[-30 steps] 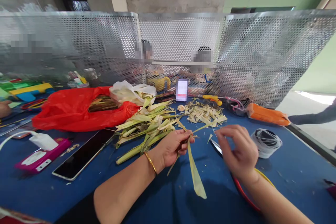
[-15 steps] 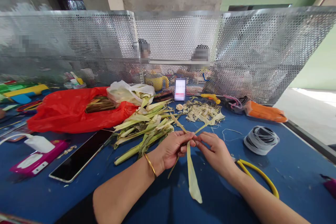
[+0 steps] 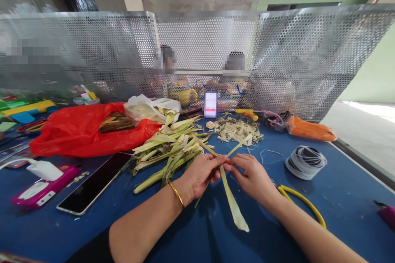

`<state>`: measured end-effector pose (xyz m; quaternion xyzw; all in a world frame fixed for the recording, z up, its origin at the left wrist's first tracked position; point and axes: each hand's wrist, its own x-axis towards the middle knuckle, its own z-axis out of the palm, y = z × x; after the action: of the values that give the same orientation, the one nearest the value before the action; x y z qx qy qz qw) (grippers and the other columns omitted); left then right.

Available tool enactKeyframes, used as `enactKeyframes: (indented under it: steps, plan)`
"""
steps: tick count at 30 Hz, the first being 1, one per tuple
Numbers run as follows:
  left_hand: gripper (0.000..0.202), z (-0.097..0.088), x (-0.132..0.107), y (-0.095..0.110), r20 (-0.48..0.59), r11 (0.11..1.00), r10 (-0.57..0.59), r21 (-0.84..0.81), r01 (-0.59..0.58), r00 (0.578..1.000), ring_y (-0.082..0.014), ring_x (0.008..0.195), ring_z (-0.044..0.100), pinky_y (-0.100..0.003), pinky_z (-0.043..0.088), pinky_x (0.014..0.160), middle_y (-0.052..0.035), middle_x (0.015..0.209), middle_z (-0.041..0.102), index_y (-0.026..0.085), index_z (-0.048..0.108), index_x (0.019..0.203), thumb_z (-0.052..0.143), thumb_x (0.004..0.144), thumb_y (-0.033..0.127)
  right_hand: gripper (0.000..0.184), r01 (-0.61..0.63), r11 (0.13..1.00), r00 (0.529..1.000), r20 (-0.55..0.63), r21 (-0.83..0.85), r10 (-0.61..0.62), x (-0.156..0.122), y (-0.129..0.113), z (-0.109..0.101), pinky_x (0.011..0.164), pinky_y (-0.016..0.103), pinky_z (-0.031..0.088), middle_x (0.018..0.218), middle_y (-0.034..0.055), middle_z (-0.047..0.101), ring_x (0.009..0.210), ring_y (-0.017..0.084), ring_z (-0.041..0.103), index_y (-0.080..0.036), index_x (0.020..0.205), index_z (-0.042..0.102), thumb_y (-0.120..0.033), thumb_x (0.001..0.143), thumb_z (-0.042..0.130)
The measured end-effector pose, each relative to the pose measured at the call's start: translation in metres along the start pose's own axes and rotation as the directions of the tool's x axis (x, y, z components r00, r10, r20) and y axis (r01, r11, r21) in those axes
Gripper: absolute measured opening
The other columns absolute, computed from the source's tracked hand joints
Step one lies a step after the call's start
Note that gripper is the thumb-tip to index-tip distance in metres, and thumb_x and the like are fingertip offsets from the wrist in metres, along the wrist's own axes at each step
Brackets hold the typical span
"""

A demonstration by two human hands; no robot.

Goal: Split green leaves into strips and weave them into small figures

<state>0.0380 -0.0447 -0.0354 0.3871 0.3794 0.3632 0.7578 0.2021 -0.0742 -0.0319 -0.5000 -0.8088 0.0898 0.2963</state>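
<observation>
My left hand [image 3: 200, 174] and my right hand [image 3: 251, 176] meet over the blue table [image 3: 191, 230], both pinching a pale green leaf strip [image 3: 233, 203]. The strip hangs down toward me from the fingertips, and thinner ends stick up and away from the pinch. A gold bangle circles my left wrist. Just behind my left hand lies a pile of green and cream leaf stalks [image 3: 168, 148].
A red plastic bag [image 3: 83, 129], a white bag [image 3: 151, 109], leaf scraps [image 3: 236, 129], a black phone [image 3: 92, 185], a pink phone with charger [image 3: 38, 183], a white cord coil [image 3: 305, 162], yellow-handled scissors [image 3: 300, 201], an orange tool [image 3: 310, 129]. A perforated metal screen [image 3: 293, 57] has people behind it.
My right hand left the scissors, came across to the left hand and took hold of the leaf strip. The strip's hanging end has swung a little to the right.
</observation>
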Motion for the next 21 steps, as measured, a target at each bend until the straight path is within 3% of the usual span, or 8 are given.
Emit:
enactKeyframes:
  steps: [3, 5, 8, 11, 14, 16, 18, 21]
  plan:
    - [0.032, -0.001, 0.0, 0.002, -0.043, 0.999, -0.034, -0.023, 0.033, 0.999, -0.0057, 0.045, 0.052, -0.016, 0.03, 0.037, -0.0082, 0.077, 0.071, 0.011, 0.069, 0.087, 0.066, 0.079, 0.041, 0.027, -0.123, 0.99, 0.991, -0.06, -0.072, 0.119, 0.0, -0.003, -0.011, 0.071, 0.028, 0.038, 0.075, 0.0022, 0.065, 0.073, 0.018, 0.059, -0.022, 0.075, 0.064, -0.03, 0.092, 0.045]
    - [0.032, -0.001, 0.0, 0.004, -0.057, 0.998, -0.05, -0.052, 0.047, 0.997, -0.0067, 0.047, 0.055, -0.016, 0.032, 0.038, -0.0096, 0.082, 0.072, 0.011, 0.069, 0.089, 0.063, 0.082, 0.041, 0.037, -0.243, 0.97, 0.968, -0.06, -0.007, 0.242, 0.0, -0.004, -0.013, 0.061, 0.026, 0.037, 0.067, 0.0011, 0.062, 0.065, 0.017, 0.056, -0.022, 0.069, 0.063, -0.039, 0.094, 0.041]
    - [0.023, 0.0, 0.001, 0.004, -0.079, 0.999, -0.024, -0.033, 0.021, 0.997, -0.0052, 0.045, 0.053, -0.015, 0.03, 0.036, -0.0085, 0.081, 0.072, 0.011, 0.069, 0.087, 0.066, 0.079, 0.032, 0.046, -0.339, 0.927, 0.937, 0.149, 0.162, 0.317, -0.003, -0.006, -0.006, 0.047, 0.024, 0.028, 0.05, -0.0033, 0.047, 0.049, 0.012, 0.042, -0.021, 0.058, 0.056, -0.05, 0.09, 0.043]
    - [0.015, 0.0, 0.004, -0.001, -0.127, 0.998, 0.05, 0.054, -0.043, 0.991, -0.0037, 0.041, 0.048, -0.015, 0.026, 0.035, -0.0063, 0.072, 0.07, 0.011, 0.068, 0.079, 0.068, 0.075, 0.025, 0.042, -0.296, 0.921, 0.939, 0.254, 0.253, 0.232, -0.006, -0.012, 0.006, 0.045, 0.023, 0.023, 0.049, -0.0052, 0.037, 0.046, 0.01, 0.033, -0.02, 0.053, 0.047, -0.043, 0.089, 0.046]
    - [0.015, -0.001, 0.006, -0.005, -0.147, 0.986, 0.081, 0.157, -0.058, 0.986, -0.0038, 0.041, 0.046, -0.016, 0.025, 0.035, -0.0045, 0.066, 0.068, 0.011, 0.068, 0.074, 0.067, 0.074, 0.026, 0.037, -0.17, 0.973, 0.968, 0.211, 0.159, 0.135, -0.008, -0.019, 0.006, 0.049, 0.024, 0.024, 0.053, -0.0039, 0.042, 0.05, 0.011, 0.037, -0.02, 0.056, 0.045, -0.032, 0.09, 0.043]
    - [0.017, -0.001, 0.005, -0.006, -0.129, 0.976, 0.083, 0.211, -0.055, 0.988, -0.0042, 0.041, 0.048, -0.016, 0.025, 0.035, -0.0039, 0.067, 0.069, 0.011, 0.068, 0.076, 0.067, 0.074, 0.029, 0.039, -0.138, 0.99, 0.977, 0.167, 0.025, 0.132, -0.008, -0.023, -0.002, 0.049, 0.026, 0.023, 0.052, -0.0032, 0.044, 0.049, 0.011, 0.037, -0.02, 0.054, 0.046, -0.033, 0.091, 0.043]
    - [0.022, 0.0, 0.002, -0.005, -0.057, 0.967, 0.058, 0.25, -0.042, 0.997, -0.0049, 0.041, 0.05, -0.016, 0.026, 0.035, -0.0044, 0.068, 0.069, 0.012, 0.066, 0.075, 0.065, 0.075, 0.033, 0.041, -0.157, 0.986, 0.986, 0.058, -0.053, 0.16, -0.006, -0.022, -0.011, 0.049, 0.026, 0.025, 0.055, -0.0019, 0.049, 0.05, 0.012, 0.041, -0.021, 0.056, 0.05, -0.038, 0.092, 0.044]
    - [0.032, 0.004, -0.005, -0.004, 0.135, 0.949, -0.057, 0.315, 0.012, 0.989, -0.0065, 0.039, 0.052, -0.017, 0.026, 0.034, -0.0071, 0.069, 0.07, 0.011, 0.065, 0.073, 0.06, 0.078, 0.042, 0.026, -0.183, 0.983, 0.979, -0.089, 0.014, 0.184, -0.003, -0.017, -0.019, 0.056, 0.025, 0.035, 0.075, 0.0017, 0.062, 0.063, 0.014, 0.054, -0.022, 0.076, 0.064, -0.039, 0.09, 0.05]
